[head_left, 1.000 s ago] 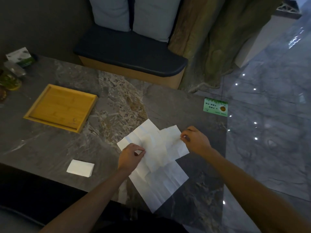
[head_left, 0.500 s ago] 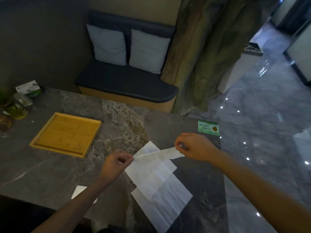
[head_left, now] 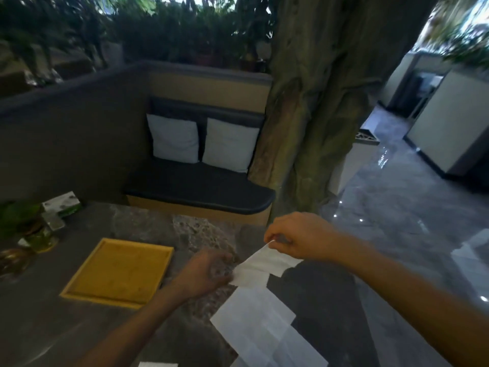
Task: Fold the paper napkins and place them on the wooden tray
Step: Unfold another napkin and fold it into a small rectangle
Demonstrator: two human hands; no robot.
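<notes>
Two hands hold one paper napkin (head_left: pixel 260 266) up off the table (head_left: pixel 39 327). The right hand (head_left: pixel 299 238) pinches its far upper corner between thumb and curled fingers; the left hand (head_left: pixel 205 274) grips the near lower corner, though that hand is smeared by motion and its finger placement cannot be read exactly. The napkin is stretched as a slanted strip between them, so the step in hand looks like the start of a fold: a sheet picked up and drawn taut, not yet doubled over.

Below the lifted sheet, more unfolded napkins (head_left: pixel 262 329) lie flat and overlapping on the table, running off the bottom edge. The wooden tray (head_left: pixel 119 271) sits to the left of the left hand, apart from it, and no napkin shows in it, so the task appears to be at an early stage.

Next, the move probably calls for bringing the two held corners together so edges meet squarely, then pressing a crease against the table; thin paper of this kind will likely sag or skew if tension is uneven.

Only a white sliver (head_left: pixel 158 364) shows at the bottom edge, perhaps a folded napkin, but it is cut off. Items at the table's far left (head_left: pixel 39 229) are dim and blurred.
</notes>
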